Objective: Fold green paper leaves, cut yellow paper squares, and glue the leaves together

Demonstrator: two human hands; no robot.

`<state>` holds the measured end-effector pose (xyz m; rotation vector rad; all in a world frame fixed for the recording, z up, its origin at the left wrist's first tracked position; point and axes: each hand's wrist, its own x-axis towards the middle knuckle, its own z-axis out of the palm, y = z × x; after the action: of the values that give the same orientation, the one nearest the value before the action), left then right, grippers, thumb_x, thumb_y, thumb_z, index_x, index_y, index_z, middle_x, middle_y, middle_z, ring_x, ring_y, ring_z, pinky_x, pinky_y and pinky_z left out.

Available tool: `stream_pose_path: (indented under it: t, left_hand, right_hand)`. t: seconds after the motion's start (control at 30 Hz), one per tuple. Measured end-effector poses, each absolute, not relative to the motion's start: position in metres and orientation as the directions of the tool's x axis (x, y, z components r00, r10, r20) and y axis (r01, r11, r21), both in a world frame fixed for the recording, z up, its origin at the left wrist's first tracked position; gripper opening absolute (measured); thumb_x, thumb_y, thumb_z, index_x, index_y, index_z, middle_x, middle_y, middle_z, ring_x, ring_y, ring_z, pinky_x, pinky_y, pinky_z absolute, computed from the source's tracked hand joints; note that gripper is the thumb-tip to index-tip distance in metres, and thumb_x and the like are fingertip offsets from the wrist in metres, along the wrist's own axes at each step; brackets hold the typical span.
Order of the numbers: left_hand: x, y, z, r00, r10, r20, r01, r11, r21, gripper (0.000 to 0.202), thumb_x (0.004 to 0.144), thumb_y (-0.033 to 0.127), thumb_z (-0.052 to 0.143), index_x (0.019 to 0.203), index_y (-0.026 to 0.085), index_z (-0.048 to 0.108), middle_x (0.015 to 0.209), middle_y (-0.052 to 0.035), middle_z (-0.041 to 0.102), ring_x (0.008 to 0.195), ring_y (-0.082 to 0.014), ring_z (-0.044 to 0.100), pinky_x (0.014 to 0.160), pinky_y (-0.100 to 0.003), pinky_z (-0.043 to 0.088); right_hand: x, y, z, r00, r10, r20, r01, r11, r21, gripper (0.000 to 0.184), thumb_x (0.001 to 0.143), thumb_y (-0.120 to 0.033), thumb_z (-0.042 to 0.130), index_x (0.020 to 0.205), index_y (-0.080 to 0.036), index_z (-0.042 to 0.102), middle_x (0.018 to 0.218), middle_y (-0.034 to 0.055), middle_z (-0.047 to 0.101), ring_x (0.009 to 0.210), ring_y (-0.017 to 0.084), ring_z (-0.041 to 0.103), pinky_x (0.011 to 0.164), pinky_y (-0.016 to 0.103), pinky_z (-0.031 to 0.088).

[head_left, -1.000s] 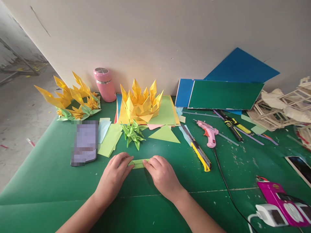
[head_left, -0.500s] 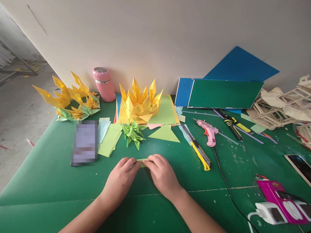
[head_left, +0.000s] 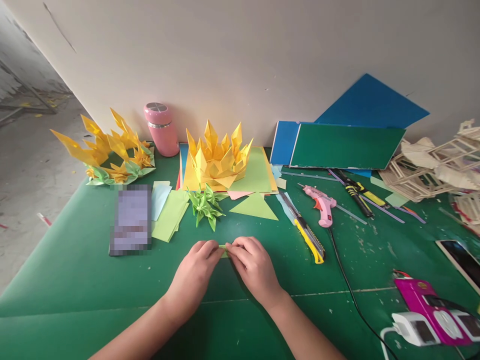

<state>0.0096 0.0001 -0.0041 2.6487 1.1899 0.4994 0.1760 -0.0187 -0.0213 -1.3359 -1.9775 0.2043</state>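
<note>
Between my hands a small light-green folded paper (head_left: pixel 224 251) shows as a narrow strip near the middle of the green table. My left hand (head_left: pixel 198 272) pinches its left end, and my right hand (head_left: pixel 253 265) pinches its right end. Most of the paper is hidden behind the fingers. Just beyond lie folded green paper stars (head_left: pixel 206 207) with pointed tips. A light-green paper triangle (head_left: pixel 255 207) rests flat to their right, and a stack of light-green paper rectangles (head_left: pixel 168 217) lies to their left.
A yellow paper crown (head_left: pixel 219 160) sits on coloured sheets; another yellow-green crown (head_left: pixel 112 150) stands left by a pink flask (head_left: pixel 161 132). Rightward lie a yellow cutter knife (head_left: pixel 307 237), a corded pink glue gun (head_left: pixel 320 202) and a magenta power strip (head_left: pixel 431 307). A blurred-out flat thing (head_left: pixel 131 220) lies left.
My left hand has shifted slightly right, closer to my right hand, so less of the paper shows between them. Both hands keep pinching the paper.
</note>
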Motion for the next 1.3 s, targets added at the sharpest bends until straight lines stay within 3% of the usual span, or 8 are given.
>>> stream_pose_path:
  t: [0.47,0.67,0.8,1.17,1.3]
  left_hand:
    - [0.005,0.002,-0.01,0.629,0.741,0.235,0.667,-0.67,0.326,0.03,0.093,0.012,0.037,0.104,0.02,0.064,0.093,-0.0057,0.064,0.08,-0.0187,0.06,0.072,-0.033,0.057]
    - [0.005,0.001,-0.008,0.687,0.689,0.232,0.668,-0.724,0.171,0.033,0.091,0.007,0.034,0.103,0.017,0.063,0.091,-0.0071,0.065,0.077,-0.0192,0.059,0.072,-0.033,0.056]
    - [0.006,-0.001,-0.006,0.71,0.671,0.213,0.676,-0.734,0.057,0.034,0.087,0.001,0.035,0.098,0.015,0.064,0.087,-0.0071,0.065,0.075,-0.0188,0.059,0.07,-0.032,0.056]
    - [0.002,-0.001,-0.012,0.665,0.698,0.264,0.684,-0.712,0.161,0.027,0.091,0.007,0.039,0.099,0.016,0.063,0.093,-0.0064,0.066,0.082,-0.0186,0.061,0.078,-0.031,0.057]
    - [0.002,-0.001,-0.012,0.665,0.702,0.256,0.688,-0.709,0.157,0.032,0.089,0.004,0.036,0.096,0.017,0.065,0.094,-0.0075,0.067,0.081,-0.0191,0.062,0.075,-0.031,0.057]
  right_hand:
    - [0.175,-0.019,-0.019,-0.255,0.844,0.472,0.785,0.466,-0.409,0.026,0.096,-0.015,0.042,0.087,-0.017,0.067,0.078,0.0061,0.064,0.073,0.017,0.055,0.066,0.029,0.048]
    - [0.175,-0.019,-0.019,-0.236,0.837,0.494,0.797,0.458,-0.395,0.023,0.094,-0.014,0.046,0.091,-0.015,0.068,0.079,0.0072,0.064,0.074,0.019,0.054,0.064,0.031,0.048]
    - [0.176,-0.02,-0.017,-0.277,0.81,0.516,0.779,0.504,-0.372,0.023,0.094,-0.014,0.046,0.098,-0.014,0.068,0.087,0.0082,0.067,0.081,0.019,0.056,0.072,0.032,0.049]
    - [0.182,-0.02,-0.021,-0.233,0.842,0.487,0.787,0.457,-0.415,0.023,0.092,-0.016,0.048,0.096,-0.018,0.071,0.088,0.0089,0.065,0.08,0.02,0.054,0.068,0.032,0.048]
    - [0.192,-0.017,-0.022,-0.15,0.824,0.547,0.808,0.421,-0.412,0.022,0.091,-0.011,0.048,0.095,-0.014,0.07,0.084,0.0095,0.065,0.077,0.02,0.054,0.068,0.032,0.048]
